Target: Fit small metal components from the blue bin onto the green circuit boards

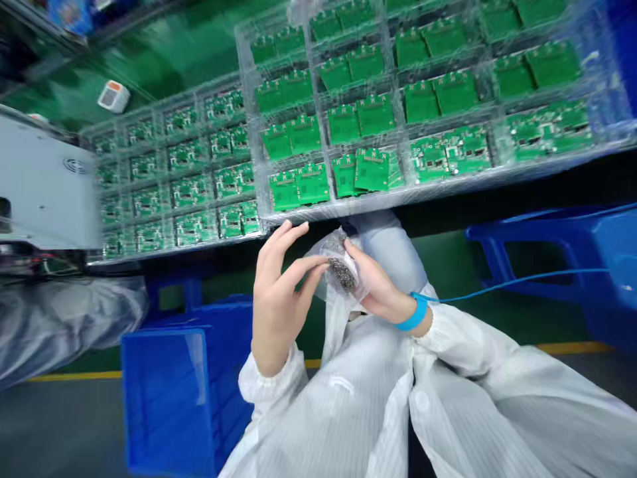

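A clear bag of dark parts [341, 269] is held at the centre, below the rack. It is pinched by the right hand [381, 285], while the left hand [281, 299] is kept half open, its fingertips [314, 267] laid against the bag. A blue wrist strap [413, 312] is worn on the right wrist, its cord [517, 280] led toward 3 o'clock (for static grounding, presumably). Green circuit boards [375, 114] are stood in a clear rack [398, 194] at 12 o'clock, apparently separated by its cells; a blue crate [164, 398] is placed at 7 o'clock.
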The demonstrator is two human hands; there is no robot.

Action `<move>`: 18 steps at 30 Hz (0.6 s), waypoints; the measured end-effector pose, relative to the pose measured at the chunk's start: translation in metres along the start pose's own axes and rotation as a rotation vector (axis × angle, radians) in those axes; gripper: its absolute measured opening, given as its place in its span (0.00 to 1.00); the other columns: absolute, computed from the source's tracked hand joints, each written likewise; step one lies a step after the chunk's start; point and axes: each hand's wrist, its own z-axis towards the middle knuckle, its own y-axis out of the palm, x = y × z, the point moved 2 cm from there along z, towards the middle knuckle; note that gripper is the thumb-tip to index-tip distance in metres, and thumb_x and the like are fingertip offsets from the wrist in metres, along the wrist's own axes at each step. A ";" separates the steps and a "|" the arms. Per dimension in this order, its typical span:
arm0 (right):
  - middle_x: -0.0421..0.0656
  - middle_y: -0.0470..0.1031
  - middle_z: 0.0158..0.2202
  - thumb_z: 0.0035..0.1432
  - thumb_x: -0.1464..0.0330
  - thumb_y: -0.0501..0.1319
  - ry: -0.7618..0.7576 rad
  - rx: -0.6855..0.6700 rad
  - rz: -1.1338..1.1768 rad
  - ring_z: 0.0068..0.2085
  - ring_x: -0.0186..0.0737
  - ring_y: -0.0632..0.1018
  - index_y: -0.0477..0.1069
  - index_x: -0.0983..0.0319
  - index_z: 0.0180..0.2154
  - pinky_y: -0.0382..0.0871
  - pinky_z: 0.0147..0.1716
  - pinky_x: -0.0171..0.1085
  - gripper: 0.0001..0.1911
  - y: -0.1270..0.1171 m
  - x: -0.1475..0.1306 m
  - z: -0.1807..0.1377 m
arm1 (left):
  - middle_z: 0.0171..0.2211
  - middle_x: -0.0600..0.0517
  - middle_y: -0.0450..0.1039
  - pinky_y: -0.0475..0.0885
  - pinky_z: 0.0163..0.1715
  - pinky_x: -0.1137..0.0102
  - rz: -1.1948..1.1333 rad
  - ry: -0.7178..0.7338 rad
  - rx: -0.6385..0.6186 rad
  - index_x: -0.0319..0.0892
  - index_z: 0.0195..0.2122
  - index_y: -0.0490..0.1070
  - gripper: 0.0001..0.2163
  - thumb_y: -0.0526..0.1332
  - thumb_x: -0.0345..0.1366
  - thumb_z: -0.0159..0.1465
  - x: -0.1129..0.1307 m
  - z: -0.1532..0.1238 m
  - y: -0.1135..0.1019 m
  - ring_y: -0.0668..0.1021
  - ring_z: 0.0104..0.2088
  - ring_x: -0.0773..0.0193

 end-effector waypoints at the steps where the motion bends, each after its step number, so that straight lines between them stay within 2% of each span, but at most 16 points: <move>1: 0.40 0.90 0.41 0.78 0.52 0.69 -0.005 -0.010 -0.008 0.48 0.44 0.88 0.86 0.59 0.50 0.81 0.52 0.40 0.18 0.000 0.001 0.000 | 0.71 0.42 0.79 0.73 0.78 0.45 0.026 0.006 -0.022 0.47 0.51 0.84 0.06 0.72 0.30 0.76 0.000 0.000 0.000 0.75 0.78 0.44; 4: 0.40 0.90 0.40 0.75 0.50 0.72 -0.007 -0.037 -0.013 0.47 0.44 0.88 0.86 0.58 0.50 0.81 0.49 0.39 0.18 -0.001 0.001 -0.002 | 0.75 0.39 0.76 0.71 0.80 0.39 0.087 0.024 -0.086 0.46 0.54 0.84 0.08 0.73 0.33 0.76 -0.001 -0.001 0.002 0.72 0.81 0.39; 7: 0.40 0.89 0.39 0.78 0.51 0.69 0.012 -0.060 0.015 0.44 0.42 0.88 0.87 0.58 0.48 0.80 0.45 0.36 0.18 0.001 0.000 -0.005 | 0.77 0.38 0.74 0.71 0.79 0.36 0.120 0.043 -0.152 0.46 0.55 0.83 0.08 0.72 0.35 0.76 0.000 -0.001 0.007 0.70 0.82 0.37; 12: 0.43 0.89 0.37 0.84 0.54 0.59 0.147 -0.100 0.074 0.42 0.41 0.88 0.87 0.61 0.44 0.80 0.45 0.36 0.24 0.006 0.000 -0.008 | 0.73 0.42 0.78 0.72 0.78 0.40 0.079 0.012 -0.110 0.48 0.49 0.83 0.02 0.71 0.33 0.77 0.003 0.002 0.006 0.74 0.80 0.41; 18: 0.43 0.88 0.36 0.86 0.54 0.56 0.218 -0.122 0.088 0.41 0.41 0.88 0.86 0.60 0.42 0.81 0.46 0.37 0.26 0.008 0.001 -0.008 | 0.72 0.45 0.80 0.74 0.78 0.42 0.038 -0.004 -0.084 0.48 0.49 0.84 0.04 0.71 0.31 0.77 0.002 -0.001 -0.007 0.76 0.78 0.43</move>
